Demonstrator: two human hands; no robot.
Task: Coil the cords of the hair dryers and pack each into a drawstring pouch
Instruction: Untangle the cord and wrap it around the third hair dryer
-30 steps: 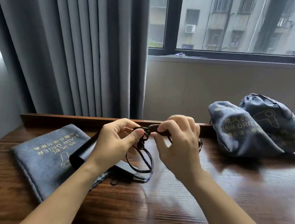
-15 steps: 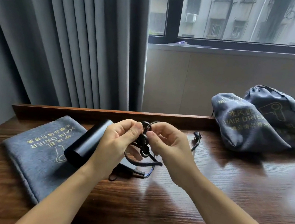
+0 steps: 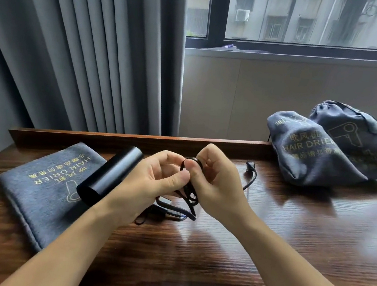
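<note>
Cord (image 3: 189, 190) coiled, held above tabletop (image 3: 263, 257) between both hands; left hand (image 3: 155, 181) thumb pinches loops, right hand (image 3: 218, 181) fingers curled round coil top. Hair dryer (image 3: 108, 176) lies on flat pouch (image 3: 46, 185).

Black hair dryer (image 3: 111, 174) lies partly on flat grey pouch (image 3: 44, 183), black cord (image 3: 189, 196) looped.

Bare table (image 3: 278, 235) between the filled pouches (image 3: 317, 155) and the hair dryer (image 3: 111, 174).
</note>
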